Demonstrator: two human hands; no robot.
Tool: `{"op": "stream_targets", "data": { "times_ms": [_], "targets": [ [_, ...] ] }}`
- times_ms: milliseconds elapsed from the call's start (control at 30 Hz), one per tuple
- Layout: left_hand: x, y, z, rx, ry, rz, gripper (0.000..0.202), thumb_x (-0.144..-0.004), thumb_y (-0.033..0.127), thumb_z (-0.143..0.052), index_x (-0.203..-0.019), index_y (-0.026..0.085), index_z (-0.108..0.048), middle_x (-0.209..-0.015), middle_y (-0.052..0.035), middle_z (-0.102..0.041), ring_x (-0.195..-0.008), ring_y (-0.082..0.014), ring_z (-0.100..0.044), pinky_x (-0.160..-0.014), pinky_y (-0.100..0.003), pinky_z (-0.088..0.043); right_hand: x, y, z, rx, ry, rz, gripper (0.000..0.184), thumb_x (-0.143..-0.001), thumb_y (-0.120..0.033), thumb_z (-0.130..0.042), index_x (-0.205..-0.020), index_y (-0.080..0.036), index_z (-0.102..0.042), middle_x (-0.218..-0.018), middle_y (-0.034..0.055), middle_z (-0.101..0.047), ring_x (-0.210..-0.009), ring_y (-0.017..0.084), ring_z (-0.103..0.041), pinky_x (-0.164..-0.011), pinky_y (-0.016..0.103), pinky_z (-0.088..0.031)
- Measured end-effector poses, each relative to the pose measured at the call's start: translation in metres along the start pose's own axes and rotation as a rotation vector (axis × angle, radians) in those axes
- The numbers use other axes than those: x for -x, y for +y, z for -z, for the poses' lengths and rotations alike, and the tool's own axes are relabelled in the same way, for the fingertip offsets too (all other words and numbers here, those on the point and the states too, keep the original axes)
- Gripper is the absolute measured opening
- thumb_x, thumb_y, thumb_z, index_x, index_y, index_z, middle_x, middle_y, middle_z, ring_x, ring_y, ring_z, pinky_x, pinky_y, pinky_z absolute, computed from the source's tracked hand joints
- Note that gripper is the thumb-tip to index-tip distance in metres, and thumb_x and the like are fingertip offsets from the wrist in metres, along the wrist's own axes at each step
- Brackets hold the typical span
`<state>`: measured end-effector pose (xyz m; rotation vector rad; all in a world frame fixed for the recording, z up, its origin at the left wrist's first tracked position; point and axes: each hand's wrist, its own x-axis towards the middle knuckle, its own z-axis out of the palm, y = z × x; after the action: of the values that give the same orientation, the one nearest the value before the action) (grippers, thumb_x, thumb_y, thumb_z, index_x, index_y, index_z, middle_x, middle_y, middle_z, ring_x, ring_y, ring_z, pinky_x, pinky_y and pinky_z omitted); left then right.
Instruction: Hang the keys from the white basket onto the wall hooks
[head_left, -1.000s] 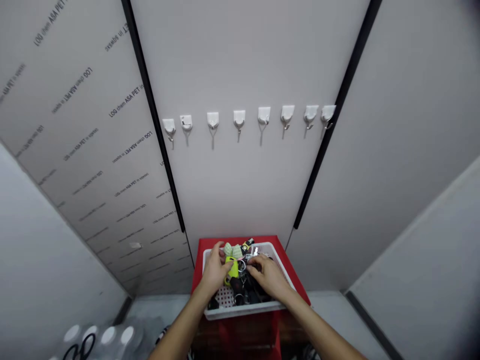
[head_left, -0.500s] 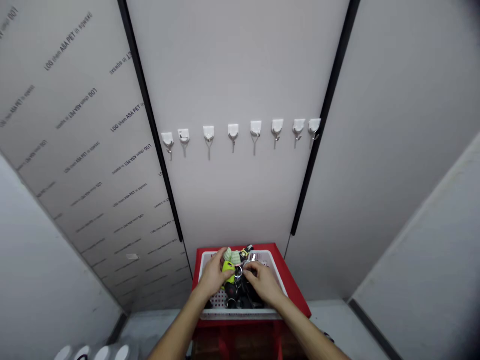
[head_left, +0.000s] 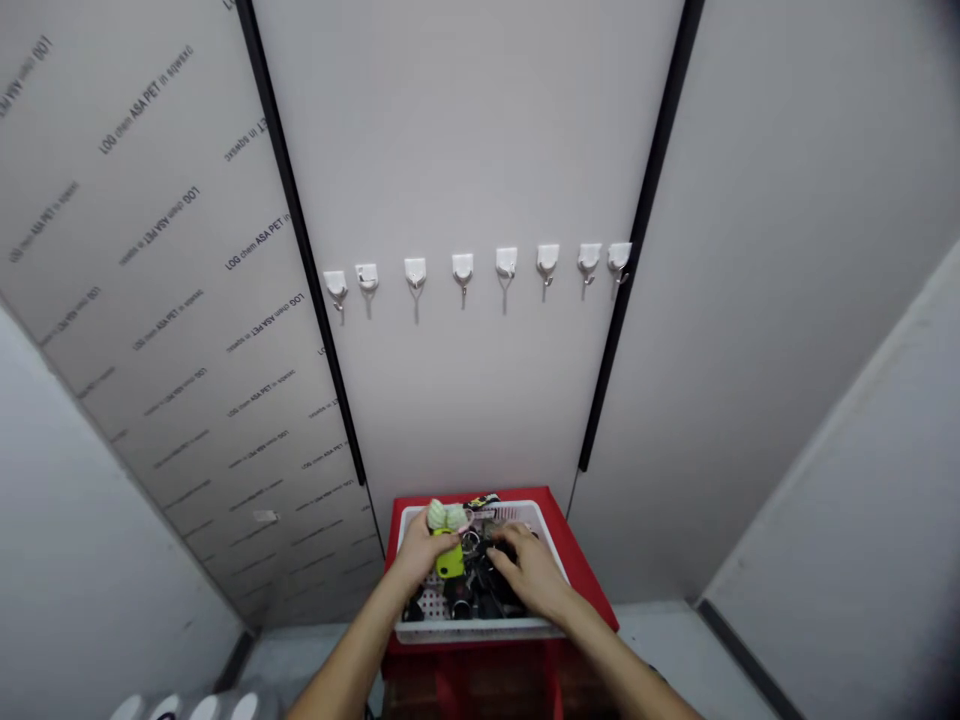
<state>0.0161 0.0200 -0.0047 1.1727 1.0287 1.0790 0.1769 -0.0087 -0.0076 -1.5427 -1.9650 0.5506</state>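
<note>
A yellow-green key fob (head_left: 449, 562) is held in my left hand (head_left: 420, 556), with the thumb across its upper part. Pale green striped cloth (head_left: 448, 516) sticks up just above that thumb, and a metal key ring (head_left: 470, 542) lies beside the fob. My right hand (head_left: 529, 572) reaches into the right side of a white basket (head_left: 480, 632). Its thumb and fingers curve apart over dark key-like items (head_left: 487, 590), whose exact kinds I cannot make out. A black-and-yellow item (head_left: 482, 500) rests by the basket's back rim.
The basket stands on a red surface (head_left: 581, 570). Several white hooks (head_left: 463, 268) are fixed in a row on the grey wall panel (head_left: 465, 400), between two black strips (head_left: 615, 340). White round-topped containers (head_left: 206, 708) stand at the lower left.
My left hand and the yellow-green fob have shifted slightly left and down, away from my right hand. My right hand's fingers have moved off the key ring toward the dark items. The view has tilted slightly.
</note>
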Motion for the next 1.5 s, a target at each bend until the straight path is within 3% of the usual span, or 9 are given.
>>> {"op": "stream_targets", "data": {
  "times_ms": [133, 367, 600, 733, 900, 1000, 1267, 1367, 1500],
  "targets": [
    [0.014, 0.013, -0.009, 0.242, 0.106, 0.013, 0.037, -0.046, 0.025, -0.06, -0.078, 0.015, -0.044, -0.061, 0.0027, -0.052, -0.051, -0.0082, -0.047, -0.052, -0.021, -0.037, 0.001, -0.005, 0.003, -0.05, 0.046, 0.052, 0.026, -0.067, -0.034, -0.041, -0.081, -0.017, -0.054, -0.084, 0.0056, -0.052, -0.081, 0.016, -0.045, -0.073, 0.027, -0.032],
    [0.036, 0.033, -0.025, 0.056, -0.087, -0.048, 0.037, -0.045, 0.02, -0.062, -0.078, 0.011, -0.049, -0.07, -0.0011, -0.055, -0.063, -0.0101, -0.047, -0.063, -0.021, -0.035, 0.0, -0.041, 0.007, -0.527, 0.08, 0.02, 0.035, -0.073, -0.038, -0.027, -0.065, -0.015, -0.051, -0.064, 0.0031, -0.052, -0.064, 0.013, -0.045, -0.061, 0.024, -0.035],
    [0.046, 0.033, -0.023, -0.077, -0.179, 0.011, 0.019, -0.045, 0.012, -0.057, -0.061, 0.012, -0.046, -0.052, 0.0048, -0.047, -0.049, -0.0057, -0.039, -0.048, -0.017, -0.03, -0.007, -0.044, 0.004, -0.952, 0.047, -0.162, 0.017, -0.063, -0.032, -0.046, -0.063, -0.015, -0.044, -0.049, -0.0039, -0.043, -0.045, 0.007, -0.039, -0.044, 0.018, -0.031],
    [0.046, 0.036, -0.022, 0.172, -0.166, 0.015, 0.025, -0.05, 0.024, -0.057, -0.068, 0.014, -0.043, -0.06, 0.0026, -0.05, -0.052, -0.0078, -0.045, -0.051, -0.02, -0.035, -0.007, -0.058, 0.019, -0.98, 0.091, -0.057, 0.011, -0.061, -0.023, -0.05, -0.066, -0.015, -0.044, -0.059, -0.0017, -0.051, -0.057, 0.009, -0.047, -0.053, 0.019, -0.035],
    [0.038, 0.039, -0.023, 0.261, 0.021, -0.016, 0.043, -0.055, 0.029, -0.055, -0.092, 0.017, -0.036, -0.058, 0.0039, -0.048, -0.048, -0.0075, -0.046, -0.047, -0.019, -0.035, -0.007, -0.069, 0.02, -1.018, 0.071, -0.016, 0.011, -0.064, -0.023, -0.047, -0.072, -0.016, -0.045, -0.07, 0.0011, -0.055, -0.068, 0.011, -0.049, -0.063, 0.022, -0.036],
    [0.031, 0.041, -0.019, 0.27, 0.165, -0.048, 0.045, -0.053, 0.025, -0.057, -0.092, 0.015, -0.037, -0.052, 0.0049, -0.048, -0.047, -0.0066, -0.045, -0.047, -0.017, -0.034, -0.008, -0.068, 0.018, -0.959, 0.11, -0.04, 0.012, -0.062, -0.025, -0.048, -0.07, -0.016, -0.047, -0.066, 0.0001, -0.054, -0.063, 0.011, -0.049, -0.06, 0.021, -0.036],
    [0.026, 0.066, 0.005, 0.482, 0.369, -0.173, 0.033, -0.05, 0.021, -0.057, -0.078, 0.016, -0.041, -0.053, 0.0051, -0.047, -0.046, -0.0041, -0.043, -0.049, -0.017, -0.034, -0.019, -0.025, 0.039, -1.018, 0.396, -0.213, 0.02, -0.061, -0.032, -0.047, -0.074, -0.016, -0.045, -0.062, 0.0, -0.055, -0.051, 0.009, -0.047, -0.053, 0.022, -0.037],
    [0.025, 0.059, 0.001, 0.336, 0.334, -0.154, 0.026, -0.052, 0.02, -0.054, -0.075, 0.015, -0.042, -0.049, 0.0066, -0.042, -0.041, -0.0033, -0.038, -0.043, -0.015, -0.03, -0.017, -0.017, 0.042, -0.876, 0.406, -0.221, 0.022, -0.062, -0.032, -0.045, -0.076, -0.016, -0.047, -0.063, 0.0019, -0.056, -0.055, 0.011, -0.048, -0.057, 0.024, -0.038],
    [0.027, 0.05, -0.016, -0.089, 0.076, -0.142, 0.016, -0.056, 0.017, -0.048, -0.072, 0.014, -0.046, -0.048, 0.0066, -0.037, -0.041, -0.0029, -0.033, -0.04, -0.014, -0.025, -0.007, -0.034, 0.032, -0.571, 0.128, 0.041, 0.03, -0.059, -0.021, -0.047, -0.088, -0.018, -0.051, -0.089, 0.0052, -0.055, -0.083, 0.016, -0.047, -0.077, 0.029, -0.032]
  ]
}}
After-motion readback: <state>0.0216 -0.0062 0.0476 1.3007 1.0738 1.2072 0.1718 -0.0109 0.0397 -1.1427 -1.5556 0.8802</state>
